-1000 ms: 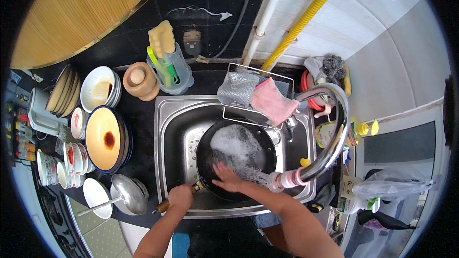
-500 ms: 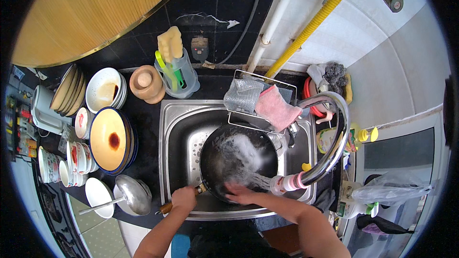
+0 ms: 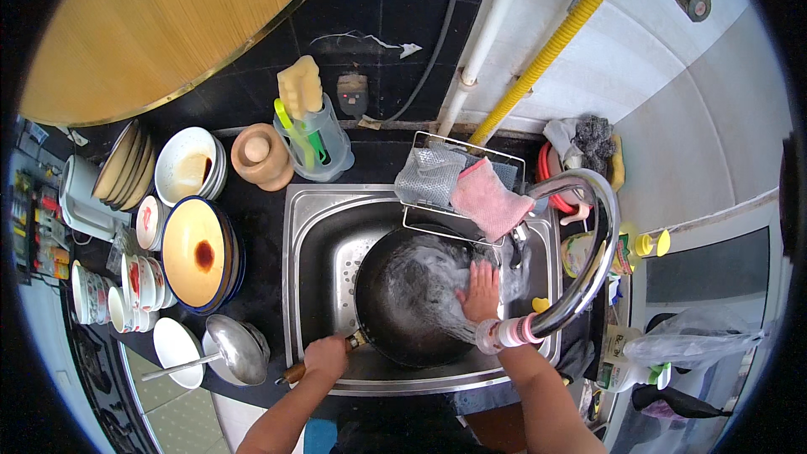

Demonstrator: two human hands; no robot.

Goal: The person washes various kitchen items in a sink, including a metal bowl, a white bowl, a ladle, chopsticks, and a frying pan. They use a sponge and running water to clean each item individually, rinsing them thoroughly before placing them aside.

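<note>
A dark wok (image 3: 393,326) sits in the steel sink (image 3: 292,286). My left hand (image 3: 326,358) is closed around its wooden handle (image 3: 294,372), at the sink's near left edge. Inside the right side of the wok, my right hand (image 3: 481,292) lies flat with fingers stretched out, pointing toward the back. Water runs from the pink and white nozzle (image 3: 508,332) of the curved faucet (image 3: 607,227) into the wok, beside my right wrist. Swirling, foamy water covers much of the wok's bottom.
Behind the wok, a wire rack (image 3: 420,217) holds a pink cloth (image 3: 489,199) and a grey cloth (image 3: 427,175). Stacked plates (image 3: 189,240), small bowls (image 3: 139,282) and a ladle (image 3: 235,345) crowd the left counter. A wooden mortar (image 3: 262,164) stands by a utensil holder (image 3: 324,147).
My right hand has swept from the wok's near edge to its right side, fingers turned toward the back. My left hand stays on the handle. The water swirls differently.
</note>
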